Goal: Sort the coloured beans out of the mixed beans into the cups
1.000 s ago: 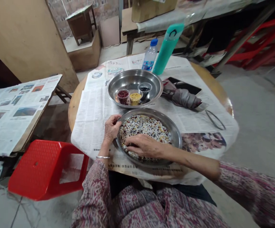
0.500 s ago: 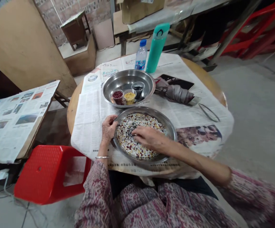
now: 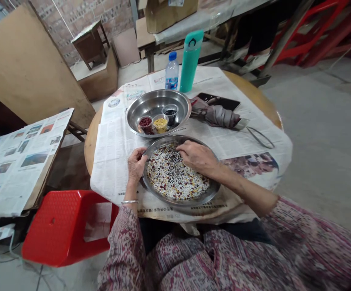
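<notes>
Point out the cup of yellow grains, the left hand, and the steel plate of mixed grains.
cup of yellow grains (image 3: 160,125): head view, on the grains inside the clear cup.
left hand (image 3: 136,165): head view, on the back of the hand.
steel plate of mixed grains (image 3: 214,186): head view, on its right rim.

A round wooden table (image 3: 254,87) is carrying spread newspaper (image 3: 111,137), with a near steel plate (image 3: 178,201) and a far steel plate (image 3: 157,101) sitting on it, a water bottle (image 3: 172,72) and a teal flask (image 3: 190,62) standing far, and a folded umbrella (image 3: 220,117) lying right.

Soft, even indoor light casts only faint shadows and leaves a pale sheen on the upper steel bowl (image 3: 157,101) and lower steel plate (image 3: 213,186), while the wide lens bends the edges and blurs the right sleeve (image 3: 314,246).
</notes>
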A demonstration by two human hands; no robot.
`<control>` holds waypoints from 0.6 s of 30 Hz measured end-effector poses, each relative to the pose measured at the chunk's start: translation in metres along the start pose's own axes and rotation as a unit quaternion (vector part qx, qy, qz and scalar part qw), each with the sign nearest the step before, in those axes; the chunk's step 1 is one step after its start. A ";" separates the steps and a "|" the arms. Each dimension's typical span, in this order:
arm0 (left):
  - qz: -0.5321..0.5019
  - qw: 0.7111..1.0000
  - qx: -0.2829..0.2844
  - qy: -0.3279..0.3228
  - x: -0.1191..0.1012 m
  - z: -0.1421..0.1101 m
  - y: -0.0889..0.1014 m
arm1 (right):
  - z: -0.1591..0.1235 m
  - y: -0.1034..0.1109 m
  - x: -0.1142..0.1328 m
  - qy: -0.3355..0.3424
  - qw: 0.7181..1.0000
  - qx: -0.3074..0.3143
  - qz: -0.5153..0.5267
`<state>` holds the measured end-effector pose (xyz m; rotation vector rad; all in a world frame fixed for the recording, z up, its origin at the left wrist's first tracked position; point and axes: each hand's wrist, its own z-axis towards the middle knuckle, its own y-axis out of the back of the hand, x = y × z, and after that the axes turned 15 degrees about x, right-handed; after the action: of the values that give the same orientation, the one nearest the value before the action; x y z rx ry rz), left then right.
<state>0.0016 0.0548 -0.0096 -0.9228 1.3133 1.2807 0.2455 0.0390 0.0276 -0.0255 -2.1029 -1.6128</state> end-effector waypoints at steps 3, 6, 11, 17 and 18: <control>-0.009 1.000 0.000 0.009 0.000 0.000 -0.001 | 0.002 -0.001 0.007 -0.029 0.999 -0.010 -0.037; -0.008 1.000 0.001 0.011 -0.001 -0.001 -0.001 | 0.000 -0.009 0.026 0.006 0.999 0.030 -0.040; 0.006 1.000 0.002 0.000 -0.001 -0.001 0.001 | -0.006 -0.024 0.065 0.114 0.990 0.081 0.012; 0.004 1.000 -0.006 0.004 0.000 0.000 -0.001 | -0.001 -0.030 0.081 0.170 0.977 0.120 0.051; 0.004 1.000 -0.007 0.004 0.000 0.000 -0.001 | 0.001 -0.029 0.077 0.150 0.981 0.113 0.042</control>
<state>0.0025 0.0544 -0.0099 -0.9337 1.3169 1.2949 0.1682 0.0104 0.0311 0.1916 -2.0042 -1.2347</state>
